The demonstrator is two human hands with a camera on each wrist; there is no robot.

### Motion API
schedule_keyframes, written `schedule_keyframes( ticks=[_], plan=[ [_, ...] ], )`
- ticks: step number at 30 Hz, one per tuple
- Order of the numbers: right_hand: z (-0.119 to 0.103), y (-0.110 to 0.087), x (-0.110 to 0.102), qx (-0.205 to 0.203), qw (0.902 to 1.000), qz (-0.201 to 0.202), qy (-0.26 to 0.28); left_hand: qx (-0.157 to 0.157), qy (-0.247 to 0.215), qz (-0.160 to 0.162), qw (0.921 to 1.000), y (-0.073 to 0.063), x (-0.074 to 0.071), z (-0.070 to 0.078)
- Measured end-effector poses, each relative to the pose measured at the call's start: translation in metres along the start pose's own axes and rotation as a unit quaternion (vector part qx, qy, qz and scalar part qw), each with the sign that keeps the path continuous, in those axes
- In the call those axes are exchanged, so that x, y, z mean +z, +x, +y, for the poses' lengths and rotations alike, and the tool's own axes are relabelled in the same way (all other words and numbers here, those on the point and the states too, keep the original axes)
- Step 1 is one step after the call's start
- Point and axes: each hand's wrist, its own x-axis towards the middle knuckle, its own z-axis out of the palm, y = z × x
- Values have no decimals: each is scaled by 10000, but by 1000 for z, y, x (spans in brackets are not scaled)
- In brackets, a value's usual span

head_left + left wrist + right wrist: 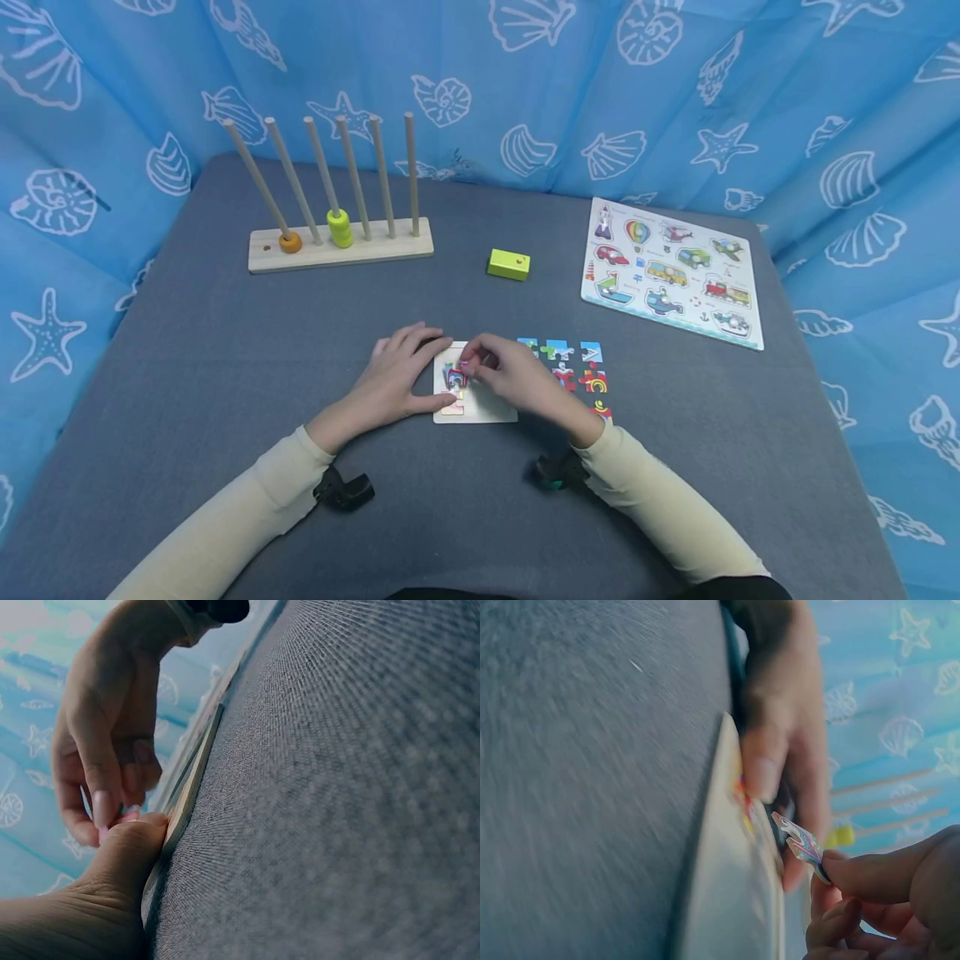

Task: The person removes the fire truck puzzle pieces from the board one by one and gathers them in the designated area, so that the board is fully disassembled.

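My right hand [521, 375] pinches a small colorful jigsaw piece [801, 841] between thumb and fingertips, tilted just above a pale puzzle board [486, 408]. On the board's left side my left hand [386, 383] rests with its fingers stretched out, the thumb lying on the lower left part. A piece with pink and blue print [456, 380] shows at the board's left, partly hidden by the hands. To the right, several loose jigsaw pieces [595, 382] lie on the table, some of them covered by my right hand and forearm.
At the back left stands a wooden peg rack [390, 245] with upright rods, a few green rings and an orange one. A yellow-green block [508, 265] lies at the middle back. A vehicle picture board [675, 283] lies at the back right, before a blue shell-print curtain [570, 100].
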Motion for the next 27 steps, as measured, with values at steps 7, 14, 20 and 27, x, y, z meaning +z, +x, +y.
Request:
schedule_keyframes(
  ticks=[7, 14, 20, 27],
  plan=[
    [10, -13, -27, 267, 9992, 277, 50, -2, 83, -26, 10000, 0, 0, 0],
    [29, -31, -47, 526, 9978, 374, 173, 10, 102, 22, 9999, 0, 0, 0],
    [41, -43, -52, 643, 9974, 216, 233, -15, 56, 39, 10000, -1, 1, -1],
    [51, -51, -55, 599, 9980, 41, 200, 48, 43, 48, 10000, 0, 1, 0]
  ],
)
